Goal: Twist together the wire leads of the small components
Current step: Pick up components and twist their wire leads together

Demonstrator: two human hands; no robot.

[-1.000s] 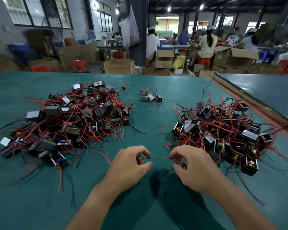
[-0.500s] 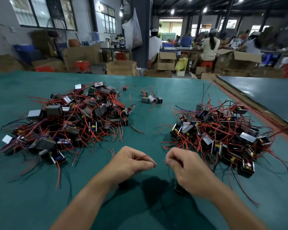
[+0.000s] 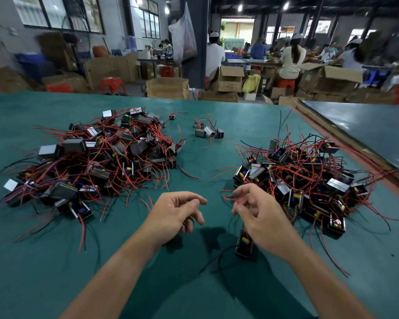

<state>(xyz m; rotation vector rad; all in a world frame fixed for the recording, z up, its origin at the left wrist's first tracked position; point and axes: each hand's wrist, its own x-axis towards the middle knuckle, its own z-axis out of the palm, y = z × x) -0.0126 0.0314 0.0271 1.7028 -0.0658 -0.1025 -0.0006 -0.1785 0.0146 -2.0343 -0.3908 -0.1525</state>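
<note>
A small black component (image 3: 244, 246) with yellow and red parts hangs or stands under my right hand (image 3: 260, 217), just above the green table (image 3: 55, 272). My right hand pinches its red wire leads (image 3: 232, 199) between thumb and fingers. A black lead (image 3: 217, 259) trails from the component toward me. My left hand (image 3: 175, 212) hovers to the left with fingers loosely curled and spread, holding nothing that I can see. A gap separates the two hands.
A large pile of components with red wires (image 3: 97, 157) lies at the left and another pile (image 3: 304, 178) at the right. A few loose components (image 3: 207, 132) sit farther back. A second table (image 3: 366, 134) adjoins on the right. People and cardboard boxes fill the background.
My hands were close together working the red leads. My left hand has let go and opened, and my right hand has lifted and moved right with the leads; the component now shows beneath it.
</note>
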